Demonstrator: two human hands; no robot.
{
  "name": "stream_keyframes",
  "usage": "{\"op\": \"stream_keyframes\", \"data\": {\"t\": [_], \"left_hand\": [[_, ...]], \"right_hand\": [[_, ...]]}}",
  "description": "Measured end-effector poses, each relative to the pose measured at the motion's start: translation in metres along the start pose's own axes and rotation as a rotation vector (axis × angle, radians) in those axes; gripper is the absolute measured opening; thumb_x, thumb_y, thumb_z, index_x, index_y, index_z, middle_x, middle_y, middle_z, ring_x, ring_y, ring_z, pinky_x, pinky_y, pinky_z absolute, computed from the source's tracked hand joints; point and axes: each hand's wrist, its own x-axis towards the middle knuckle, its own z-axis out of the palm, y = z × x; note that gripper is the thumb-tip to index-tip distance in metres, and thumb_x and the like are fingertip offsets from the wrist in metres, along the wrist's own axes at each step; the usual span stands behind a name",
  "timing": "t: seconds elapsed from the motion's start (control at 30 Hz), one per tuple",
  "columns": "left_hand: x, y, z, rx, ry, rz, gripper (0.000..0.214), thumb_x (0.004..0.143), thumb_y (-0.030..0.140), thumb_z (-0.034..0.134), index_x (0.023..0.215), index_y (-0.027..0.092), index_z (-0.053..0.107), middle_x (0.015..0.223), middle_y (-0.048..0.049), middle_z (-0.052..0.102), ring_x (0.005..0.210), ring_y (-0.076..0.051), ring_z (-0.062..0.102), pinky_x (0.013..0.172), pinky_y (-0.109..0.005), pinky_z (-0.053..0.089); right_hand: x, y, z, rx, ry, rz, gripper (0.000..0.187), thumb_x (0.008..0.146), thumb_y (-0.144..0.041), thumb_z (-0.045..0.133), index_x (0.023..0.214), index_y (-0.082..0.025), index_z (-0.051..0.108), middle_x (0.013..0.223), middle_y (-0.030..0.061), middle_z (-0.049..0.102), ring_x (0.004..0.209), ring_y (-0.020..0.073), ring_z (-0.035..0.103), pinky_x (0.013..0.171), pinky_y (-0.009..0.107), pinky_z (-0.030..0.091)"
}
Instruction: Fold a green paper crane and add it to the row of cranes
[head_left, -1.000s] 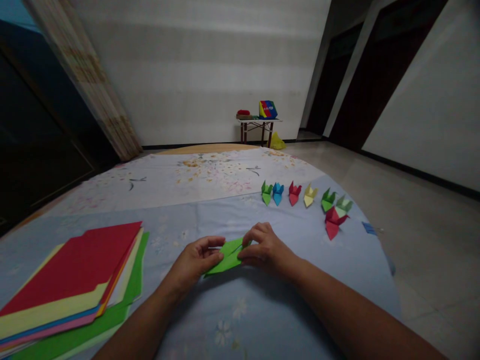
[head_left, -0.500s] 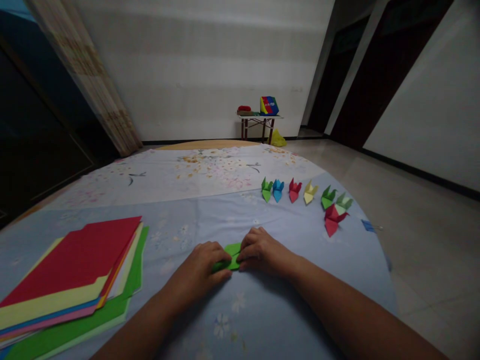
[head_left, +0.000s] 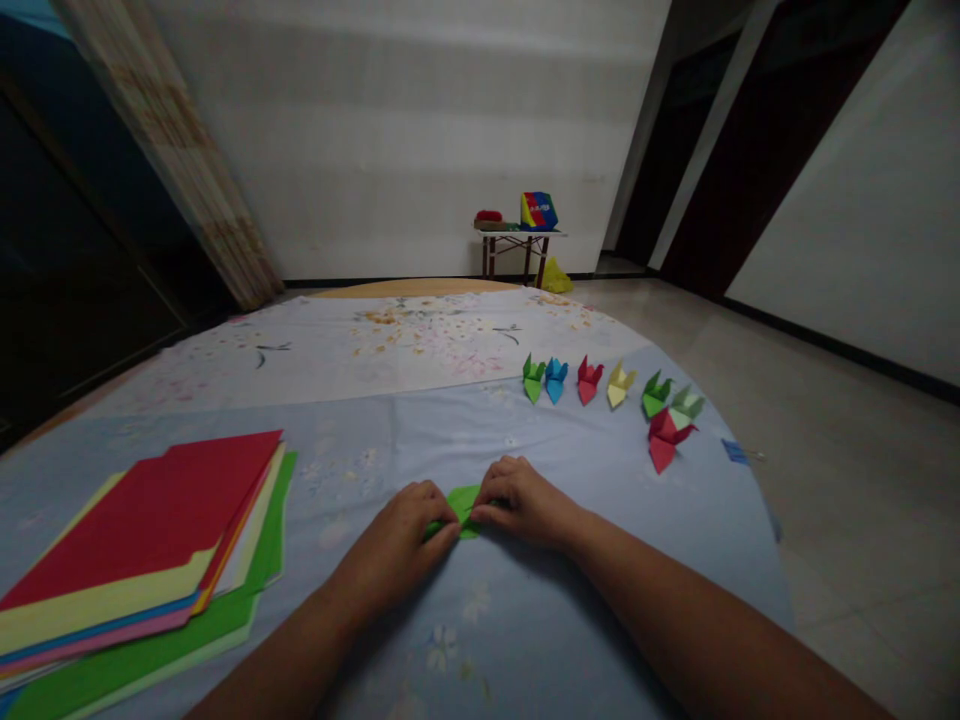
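Note:
A small folded green paper lies on the light blue flowered cloth, mostly covered by my fingers. My left hand presses on its left side with fingers curled together. My right hand pinches its right side, fingertips meeting those of the left. Only a small green patch shows between the two hands.
A stack of coloured paper sheets, red on top, lies at the left. Several finished folded paper figures stand in a row at the right, with a red one nearer. The cloth's edge and bare floor are at the right. A small table stands by the far wall.
The green paper was lifted and larger a second ago; it now lies pressed flat on the cloth, folded smaller, with both hands closed in over it.

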Motion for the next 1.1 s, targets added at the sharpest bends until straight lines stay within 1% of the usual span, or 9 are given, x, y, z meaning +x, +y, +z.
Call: {"op": "stream_keyframes", "data": {"t": [0.1, 0.17, 0.23, 0.33, 0.43, 0.57, 0.73, 1.0, 1.1], "left_hand": [[0.0, -0.002, 0.006, -0.009, 0.064, -0.018, 0.013, 0.081, 0.026, 0.051, 0.076, 0.019, 0.061, 0.082, -0.002, 0.057, 0.083, -0.018, 0.052, 0.077, -0.03, 0.041], [-0.001, -0.003, 0.01, -0.02, 0.104, -0.042, 0.008, 0.078, 0.025, 0.054, 0.079, 0.019, 0.06, 0.083, -0.0016, 0.057, 0.082, -0.018, 0.052, 0.076, -0.031, 0.041], [-0.001, -0.004, 0.012, -0.037, 0.123, -0.057, 0.007, 0.077, 0.023, 0.056, 0.082, 0.02, 0.059, 0.083, -0.0012, 0.057, 0.081, -0.018, 0.052, 0.075, -0.03, 0.041], [-0.002, -0.005, 0.012, -0.051, 0.095, -0.03, 0.008, 0.078, 0.021, 0.054, 0.081, 0.021, 0.061, 0.084, -0.0007, 0.058, 0.083, -0.017, 0.053, 0.076, -0.03, 0.041], [-0.002, -0.004, 0.009, -0.035, 0.048, -0.012, 0.015, 0.081, 0.022, 0.051, 0.081, 0.023, 0.066, 0.085, -0.0012, 0.058, 0.083, -0.017, 0.053, 0.076, -0.029, 0.041], [-0.002, 0.0, 0.005, 0.055, -0.008, 0.005, 0.021, 0.083, 0.025, 0.049, 0.082, 0.023, 0.069, 0.085, -0.0033, 0.06, 0.082, -0.018, 0.054, 0.074, -0.028, 0.041], [-0.003, 0.009, -0.002, 0.156, -0.065, 0.025, 0.023, 0.084, 0.022, 0.047, 0.08, 0.021, 0.07, 0.083, -0.0052, 0.06, 0.081, -0.018, 0.055, 0.071, -0.028, 0.04], [-0.007, 0.015, -0.004, 0.174, -0.06, 0.066, 0.027, 0.086, 0.026, 0.044, 0.08, 0.02, 0.069, 0.082, -0.0059, 0.06, 0.078, -0.018, 0.054, 0.069, -0.028, 0.04], [-0.007, 0.015, -0.004, 0.186, -0.051, 0.072, 0.027, 0.086, 0.026, 0.044, 0.08, 0.02, 0.069, 0.082, -0.0059, 0.06, 0.078, -0.018, 0.054, 0.068, -0.028, 0.04]], "right_hand": [[0.002, -0.001, 0.004, -0.03, 0.017, 0.031, 0.011, 0.078, -0.031, 0.064, 0.079, -0.019, 0.067, 0.078, 0.0022, 0.063, 0.081, 0.0154, 0.054, 0.077, 0.03, 0.034], [0.002, -0.002, 0.006, -0.04, 0.023, 0.051, 0.011, 0.075, -0.029, 0.067, 0.08, -0.02, 0.065, 0.078, 0.0012, 0.062, 0.081, 0.0155, 0.054, 0.076, 0.03, 0.033], [0.003, -0.002, 0.007, -0.042, 0.028, 0.074, 0.012, 0.073, -0.027, 0.068, 0.081, -0.02, 0.063, 0.077, -0.0001, 0.062, 0.081, 0.0151, 0.053, 0.075, 0.029, 0.033], [0.003, -0.003, 0.007, -0.042, 0.028, 0.094, 0.012, 0.073, -0.026, 0.069, 0.08, -0.02, 0.062, 0.076, -0.0009, 0.061, 0.079, 0.0143, 0.052, 0.075, 0.029, 0.033], [0.002, -0.005, 0.007, -0.045, 0.032, 0.097, 0.013, 0.074, -0.029, 0.068, 0.08, -0.019, 0.062, 0.077, -0.0002, 0.06, 0.08, 0.0146, 0.051, 0.075, 0.029, 0.032], [0.0, -0.005, 0.005, -0.05, 0.029, 0.113, 0.017, 0.073, -0.033, 0.069, 0.081, -0.02, 0.063, 0.082, 0.0013, 0.059, 0.086, 0.0169, 0.049, 0.076, 0.031, 0.031], [-0.001, -0.002, -0.002, -0.073, 0.014, 0.201, 0.018, 0.068, -0.035, 0.074, 0.076, -0.021, 0.065, 0.084, 0.0026, 0.058, 0.089, 0.0192, 0.047, 0.076, 0.033, 0.03], [-0.004, 0.001, -0.004, -0.057, 0.021, 0.22, 0.015, 0.071, -0.034, 0.071, 0.074, -0.021, 0.065, 0.082, 0.002, 0.057, 0.088, 0.0187, 0.047, 0.076, 0.033, 0.031], [-0.005, 0.001, -0.003, -0.054, 0.021, 0.204, 0.014, 0.071, -0.031, 0.071, 0.08, -0.022, 0.066, 0.084, 0.0022, 0.058, 0.089, 0.0191, 0.047, 0.078, 0.034, 0.032]]}}
